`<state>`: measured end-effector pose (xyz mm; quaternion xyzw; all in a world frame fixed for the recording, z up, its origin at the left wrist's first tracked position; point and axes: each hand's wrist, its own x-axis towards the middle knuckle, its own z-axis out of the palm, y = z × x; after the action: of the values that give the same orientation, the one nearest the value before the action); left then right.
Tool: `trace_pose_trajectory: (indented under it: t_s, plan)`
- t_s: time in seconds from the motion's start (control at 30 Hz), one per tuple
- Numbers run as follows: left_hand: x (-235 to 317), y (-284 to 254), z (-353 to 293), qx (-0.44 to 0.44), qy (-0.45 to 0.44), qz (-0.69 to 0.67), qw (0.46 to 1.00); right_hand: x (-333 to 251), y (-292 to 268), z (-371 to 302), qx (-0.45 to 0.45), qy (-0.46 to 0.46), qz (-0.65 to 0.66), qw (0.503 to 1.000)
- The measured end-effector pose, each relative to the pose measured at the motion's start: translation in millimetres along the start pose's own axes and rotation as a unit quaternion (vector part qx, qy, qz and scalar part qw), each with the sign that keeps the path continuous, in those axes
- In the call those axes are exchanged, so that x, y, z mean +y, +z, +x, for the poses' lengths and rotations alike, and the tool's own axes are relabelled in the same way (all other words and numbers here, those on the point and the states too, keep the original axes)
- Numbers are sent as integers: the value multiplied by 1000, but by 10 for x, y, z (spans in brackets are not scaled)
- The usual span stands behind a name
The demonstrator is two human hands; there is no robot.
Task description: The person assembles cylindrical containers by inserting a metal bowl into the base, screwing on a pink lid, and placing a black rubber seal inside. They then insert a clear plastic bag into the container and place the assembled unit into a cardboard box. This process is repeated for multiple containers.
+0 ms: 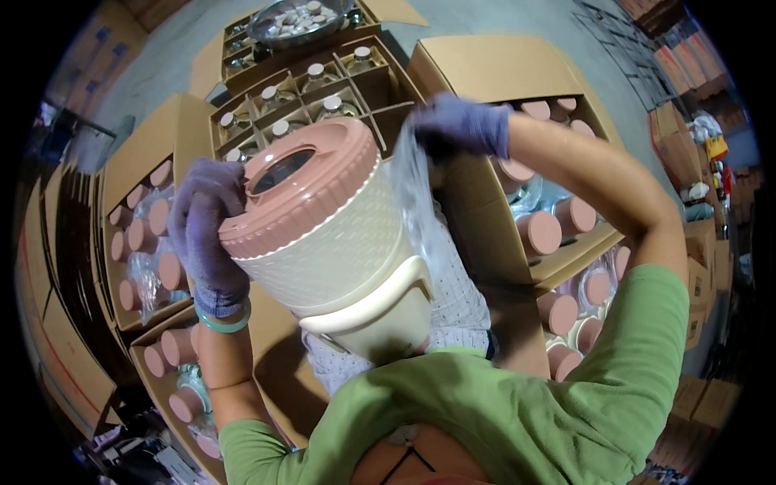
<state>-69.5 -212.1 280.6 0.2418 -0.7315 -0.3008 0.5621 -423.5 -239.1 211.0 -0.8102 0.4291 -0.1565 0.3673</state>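
A cream, woven-textured jug with a ribbed pink lid leans over my lap. The lid has a dark oval opening, and a cream carrying handle hangs at the jug's lower side. My left hand, in a purple knitted glove, grips the edge of the lid. On the far right side, my gloved right hand is closed on a see-through plastic bag, which hangs down along the jug. Motion smears that hand, and its fingertips are partly hidden.
Ahead stands a divided carton of glass bottles with white caps. A metal bowl of caps sits beyond it. Open cartons with pink-lidded containers flank me at left and right. Flattened cardboard is stacked at far left.
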Motion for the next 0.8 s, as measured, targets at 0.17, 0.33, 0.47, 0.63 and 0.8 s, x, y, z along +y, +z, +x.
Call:
trace_pose_trajectory:
  t_s: [0.17,0.33,0.47,0.63,0.8]
  plan:
    - [-111,123,167,-64,-100,-74,990,145,-1057,1154,256,78,-232,935]
    - [-386,369,847,-179,-351,-128,910,3,-1249,2086,319,146,-166,921]
    - [-1151,504,1271,-185,-484,-225,826,-668,-834,2420,253,31,-130,958]
    - [-2135,714,1209,-134,-355,-114,918,-420,-996,2229,233,14,-92,968]
    - [-2571,419,593,-225,-232,394,860,94,-726,1576,16,164,-49,985]
